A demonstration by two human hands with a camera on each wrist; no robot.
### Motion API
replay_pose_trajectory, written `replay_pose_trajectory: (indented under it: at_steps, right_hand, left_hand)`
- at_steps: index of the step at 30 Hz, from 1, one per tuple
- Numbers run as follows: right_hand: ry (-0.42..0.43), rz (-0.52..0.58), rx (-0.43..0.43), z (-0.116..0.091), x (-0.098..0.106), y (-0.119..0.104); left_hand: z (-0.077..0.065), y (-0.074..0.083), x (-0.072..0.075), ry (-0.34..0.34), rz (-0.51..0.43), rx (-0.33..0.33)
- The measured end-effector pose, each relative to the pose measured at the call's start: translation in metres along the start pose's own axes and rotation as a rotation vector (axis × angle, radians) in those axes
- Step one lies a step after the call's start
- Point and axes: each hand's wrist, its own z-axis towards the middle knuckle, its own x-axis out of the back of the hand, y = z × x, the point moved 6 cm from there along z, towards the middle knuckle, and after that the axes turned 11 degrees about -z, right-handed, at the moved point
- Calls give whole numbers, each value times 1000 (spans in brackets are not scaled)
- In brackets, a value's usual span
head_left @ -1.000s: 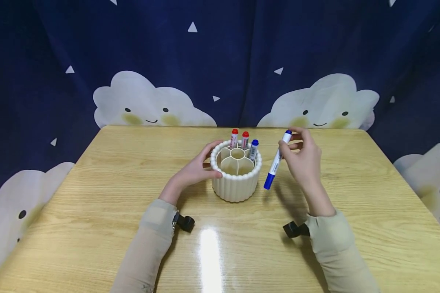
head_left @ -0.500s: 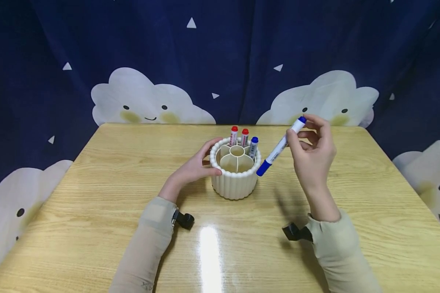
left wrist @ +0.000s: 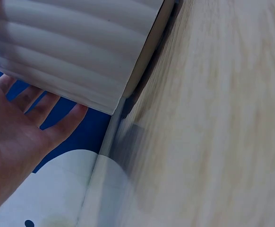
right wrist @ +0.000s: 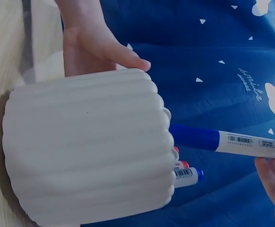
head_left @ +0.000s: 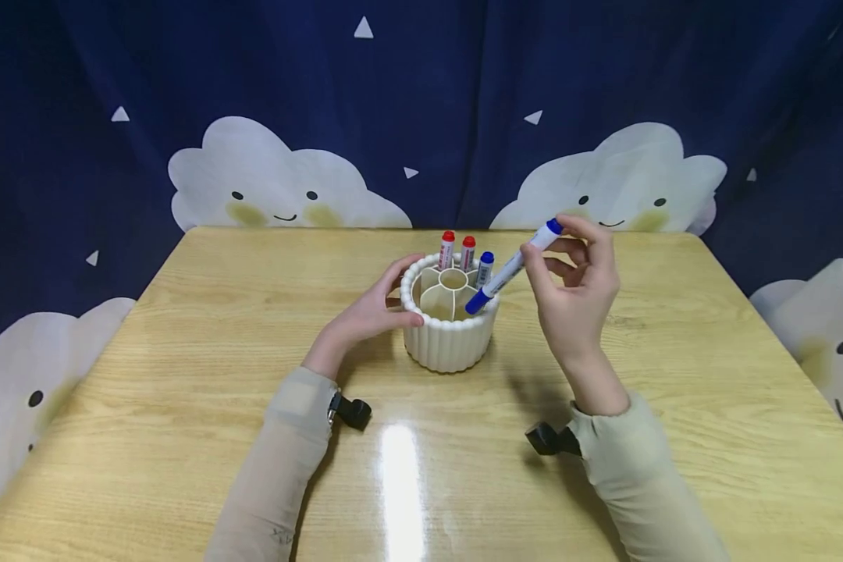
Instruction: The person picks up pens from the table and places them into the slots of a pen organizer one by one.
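A cream ribbed pen holder [head_left: 449, 347] with a beaded rim and several compartments stands on the table. My left hand [head_left: 365, 316] grips its left side, thumb on the near rim and fingers around the far side; the left wrist view shows those fingers [left wrist: 64, 125] along the ribbed wall. Between thumb and fingertips, my right hand [head_left: 579, 285] pinches a white-and-blue marker [head_left: 509, 273] near its upper end. The marker slants down to the left, its blue cap [right wrist: 194, 137] at the holder's opening over the front right compartment. How deep the cap sits is hidden in the right wrist view.
Two red-capped markers, one at the back [head_left: 446, 250] and another beside it [head_left: 467, 254], stand in the holder with a blue-capped marker [head_left: 485, 268]. The wooden table [head_left: 253, 328] ends at a dark blue curtain [head_left: 421, 94] with cloud prints.
The right hand first lifted the marker up and right, then brought it left, so its blue cap moved from beside the holder to over its opening. The left hand keeps its grip.
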Motion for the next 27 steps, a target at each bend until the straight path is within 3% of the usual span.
replay_pose_trajectory:
  at_steps: [6, 13, 27]
  right_hand:
    - [-73, -9, 37, -5, -12, 1]
    - [-154, -134, 63, -14, -22, 6]
    - [-272, -177, 95, -30, -40, 18]
  left_hand:
    - [-5, 15, -5, -5, 9, 12]
    - [-4, 17, -5, -7, 10, 8]
    - [-5, 17, -4, -11, -6, 15]
